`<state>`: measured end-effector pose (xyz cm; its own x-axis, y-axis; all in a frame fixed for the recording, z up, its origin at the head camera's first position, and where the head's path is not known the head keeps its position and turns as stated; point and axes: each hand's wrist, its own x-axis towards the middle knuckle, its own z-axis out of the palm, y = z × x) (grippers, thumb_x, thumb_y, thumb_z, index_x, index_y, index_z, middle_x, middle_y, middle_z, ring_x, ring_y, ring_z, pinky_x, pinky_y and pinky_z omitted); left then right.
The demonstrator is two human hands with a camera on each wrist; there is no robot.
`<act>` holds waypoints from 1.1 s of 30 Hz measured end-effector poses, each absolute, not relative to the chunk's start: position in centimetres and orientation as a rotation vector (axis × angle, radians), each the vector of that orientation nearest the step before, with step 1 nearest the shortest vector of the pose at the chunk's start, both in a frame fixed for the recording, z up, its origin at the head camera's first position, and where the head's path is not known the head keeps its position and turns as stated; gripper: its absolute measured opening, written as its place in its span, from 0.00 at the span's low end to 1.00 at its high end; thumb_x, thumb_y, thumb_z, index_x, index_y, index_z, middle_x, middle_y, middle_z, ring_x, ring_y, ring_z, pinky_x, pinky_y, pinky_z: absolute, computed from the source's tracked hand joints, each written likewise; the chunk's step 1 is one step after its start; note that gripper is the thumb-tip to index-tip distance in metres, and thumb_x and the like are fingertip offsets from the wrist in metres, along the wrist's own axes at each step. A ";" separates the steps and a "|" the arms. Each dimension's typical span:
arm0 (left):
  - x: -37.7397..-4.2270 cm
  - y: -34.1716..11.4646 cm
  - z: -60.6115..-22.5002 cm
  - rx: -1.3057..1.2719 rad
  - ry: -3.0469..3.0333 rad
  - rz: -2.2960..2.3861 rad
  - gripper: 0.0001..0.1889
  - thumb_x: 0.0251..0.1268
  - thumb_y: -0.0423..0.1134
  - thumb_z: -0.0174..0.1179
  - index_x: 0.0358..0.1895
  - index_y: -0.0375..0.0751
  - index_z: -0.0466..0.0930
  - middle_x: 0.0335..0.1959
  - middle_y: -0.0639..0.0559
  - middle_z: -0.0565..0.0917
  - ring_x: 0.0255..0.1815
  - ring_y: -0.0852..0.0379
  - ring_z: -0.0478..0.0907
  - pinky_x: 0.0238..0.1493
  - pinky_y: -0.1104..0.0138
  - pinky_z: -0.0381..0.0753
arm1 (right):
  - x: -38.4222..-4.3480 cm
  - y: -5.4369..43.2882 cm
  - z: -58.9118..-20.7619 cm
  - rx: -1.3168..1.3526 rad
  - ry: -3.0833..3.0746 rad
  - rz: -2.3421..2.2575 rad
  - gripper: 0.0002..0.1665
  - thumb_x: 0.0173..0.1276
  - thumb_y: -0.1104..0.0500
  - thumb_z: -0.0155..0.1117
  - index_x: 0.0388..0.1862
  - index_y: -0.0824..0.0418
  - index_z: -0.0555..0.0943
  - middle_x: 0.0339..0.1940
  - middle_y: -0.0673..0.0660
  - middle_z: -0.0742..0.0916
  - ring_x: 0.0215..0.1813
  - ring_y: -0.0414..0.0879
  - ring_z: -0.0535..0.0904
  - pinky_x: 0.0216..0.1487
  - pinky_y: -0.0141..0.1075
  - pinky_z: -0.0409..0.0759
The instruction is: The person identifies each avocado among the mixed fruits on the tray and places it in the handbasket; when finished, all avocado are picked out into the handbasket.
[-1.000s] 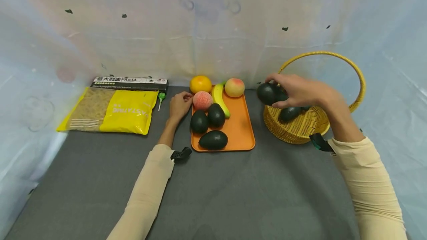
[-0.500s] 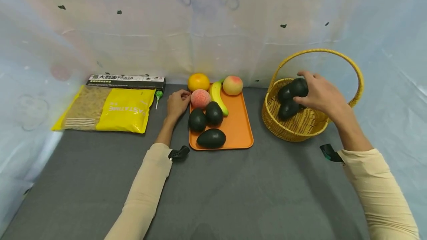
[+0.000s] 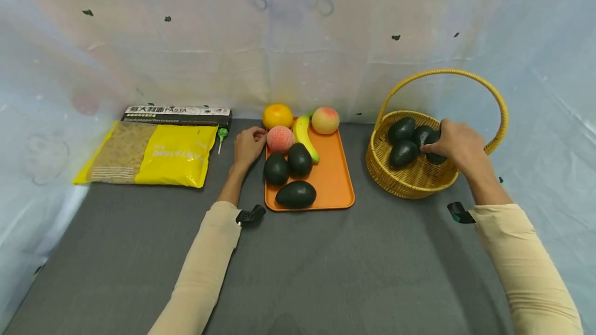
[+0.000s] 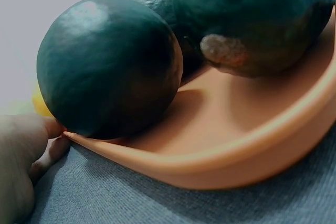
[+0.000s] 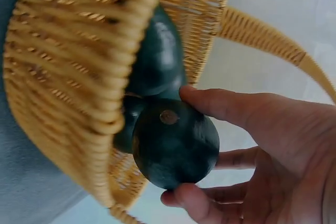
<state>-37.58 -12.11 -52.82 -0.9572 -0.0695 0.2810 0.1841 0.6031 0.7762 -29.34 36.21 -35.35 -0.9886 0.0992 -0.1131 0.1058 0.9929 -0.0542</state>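
My right hand (image 3: 461,142) reaches into the yellow wicker basket (image 3: 396,186) from its right side and grips a dark green avocado (image 5: 176,142) between thumb and fingers. Beside it in the basket lie more avocados (image 3: 403,154). At the left edge of the orange tray (image 3: 335,180), my left hand (image 3: 249,146) has thumb and fingertips on the rim, as the left wrist view shows. Near that hand on the tray sit a pinkish peach (image 3: 280,139) and an orange (image 3: 277,116). Three avocados (image 3: 295,194) fill the tray's left front part.
A banana (image 3: 304,138) and a second peach (image 3: 325,120) lie toward the tray's back. Left of the tray are a green lollipop (image 3: 222,133), a yellow pasta bag (image 3: 179,154) and a black-and-white pasta box (image 3: 177,114). The basket's tall handle (image 3: 447,72) arches over it.
My right hand has carried an avocado from over the basket's left rim rightward, then down inside among the others. The left hand stays at the tray's edge.
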 end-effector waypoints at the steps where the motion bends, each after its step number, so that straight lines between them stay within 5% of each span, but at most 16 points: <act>1: -37.6 -12.2 -52.8 -0.096 -2.550 -1.285 0.14 0.73 0.43 0.63 0.49 0.36 0.89 0.44 0.38 0.92 0.47 0.41 0.90 0.58 0.46 0.83 | -29.5 36.4 -35.6 0.161 3.023 -0.091 0.41 0.63 0.38 0.74 0.51 0.71 0.72 0.43 0.77 0.82 0.41 0.72 0.81 0.33 0.58 0.77; 8: -37.7 -12.5 -53.2 -0.091 -2.550 -1.264 0.14 0.73 0.42 0.63 0.49 0.35 0.89 0.44 0.37 0.92 0.47 0.41 0.89 0.58 0.47 0.83 | -30.6 37.1 -37.9 0.094 2.971 -0.180 0.28 0.62 0.46 0.77 0.31 0.66 0.73 0.22 0.62 0.79 0.22 0.56 0.80 0.26 0.45 0.76; 16: -37.6 -12.4 -53.1 -0.099 -2.547 -1.287 0.14 0.73 0.43 0.64 0.49 0.36 0.89 0.44 0.38 0.92 0.46 0.41 0.89 0.57 0.47 0.83 | -31.3 37.0 -39.8 0.086 2.923 -0.087 0.25 0.65 0.49 0.77 0.26 0.67 0.75 0.20 0.61 0.78 0.25 0.56 0.79 0.32 0.46 0.79; 23: -37.6 -12.3 -53.0 -0.097 -2.557 -1.291 0.14 0.73 0.44 0.64 0.49 0.36 0.89 0.44 0.38 0.92 0.46 0.41 0.89 0.58 0.46 0.82 | -30.2 37.0 -38.8 0.199 2.923 -0.109 0.29 0.69 0.44 0.72 0.32 0.68 0.73 0.39 0.75 0.76 0.39 0.66 0.76 0.39 0.59 0.78; 33: -37.8 -12.4 -53.0 -0.104 -2.546 -1.282 0.14 0.73 0.44 0.65 0.48 0.35 0.89 0.44 0.38 0.92 0.46 0.41 0.90 0.58 0.46 0.82 | -28.9 34.7 -36.7 0.154 3.005 -0.057 0.26 0.73 0.45 0.68 0.29 0.66 0.75 0.39 0.75 0.77 0.36 0.67 0.78 0.32 0.61 0.78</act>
